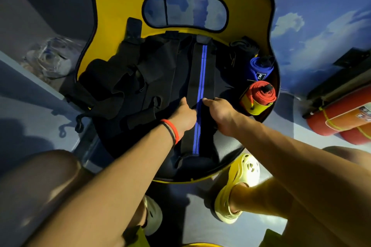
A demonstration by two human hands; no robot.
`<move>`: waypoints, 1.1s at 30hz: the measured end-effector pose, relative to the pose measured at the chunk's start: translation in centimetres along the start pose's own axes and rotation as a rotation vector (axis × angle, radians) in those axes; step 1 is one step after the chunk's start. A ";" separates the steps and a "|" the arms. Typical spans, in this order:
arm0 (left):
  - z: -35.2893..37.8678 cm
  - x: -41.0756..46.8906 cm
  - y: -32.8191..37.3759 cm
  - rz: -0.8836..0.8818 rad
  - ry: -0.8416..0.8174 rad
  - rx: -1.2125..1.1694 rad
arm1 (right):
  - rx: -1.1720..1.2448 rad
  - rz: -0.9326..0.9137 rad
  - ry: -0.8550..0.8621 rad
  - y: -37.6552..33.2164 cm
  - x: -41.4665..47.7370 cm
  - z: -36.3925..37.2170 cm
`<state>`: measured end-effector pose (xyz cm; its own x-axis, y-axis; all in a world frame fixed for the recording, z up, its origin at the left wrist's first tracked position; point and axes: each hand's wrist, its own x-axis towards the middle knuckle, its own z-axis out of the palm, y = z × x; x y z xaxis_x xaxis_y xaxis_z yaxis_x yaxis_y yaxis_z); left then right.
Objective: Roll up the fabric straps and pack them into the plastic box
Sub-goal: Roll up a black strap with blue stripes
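A long black fabric strap (200, 74) with a blue centre stripe lies stretched lengthwise across the seat of a yellow and black chair (120, 6). My left hand (185, 115) grips the strap's left edge and my right hand (218, 115) grips its right edge, both about halfway along it. Three rolled straps stand at the seat's right side: a red one (261, 91), a blue one (261, 69) and a black one (244, 46). More black straps (120, 78) lie loose in a heap on the left of the seat. A clear plastic box (53, 57) sits on the floor to the left.
Red cylinders (339, 116) lie on the floor at the right. My feet in pale yellow clogs (240, 184) stand in front of the chair. A grey ledge (30, 74) runs along the left.
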<state>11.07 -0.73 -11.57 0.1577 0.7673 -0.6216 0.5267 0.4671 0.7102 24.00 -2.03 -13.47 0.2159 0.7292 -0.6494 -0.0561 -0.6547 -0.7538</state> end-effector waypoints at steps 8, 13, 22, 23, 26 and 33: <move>-0.7 -1.5 -1.0 -0.033 -0.113 -0.253 | -0.137 -0.013 0.038 2.6 -2.8 -1.2; -2.3 -5.1 -3.9 0.022 -0.229 -0.214 | 0.035 -0.071 0.054 3.4 -4.2 -1.3; -0.4 -5.6 -6.8 0.216 0.042 -0.199 | -0.551 -0.268 0.116 5.2 -6.6 -2.5; -0.2 -5.5 -7.0 0.223 0.080 -0.168 | -0.686 -0.327 0.138 5.7 -6.8 -2.6; 0.1 -5.8 -7.1 0.224 0.129 -0.138 | -0.843 -0.463 0.182 7.0 -7.5 -2.6; -0.9 -7.5 -7.4 0.243 -0.165 -0.068 | -0.747 -0.461 0.036 8.2 -9.1 -3.7</move>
<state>5.25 -9.55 -11.92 0.4085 0.7812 -0.4721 0.4004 0.3114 0.8618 25.16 -14.77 -13.36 0.0910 0.9546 -0.2836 0.6942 -0.2650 -0.6692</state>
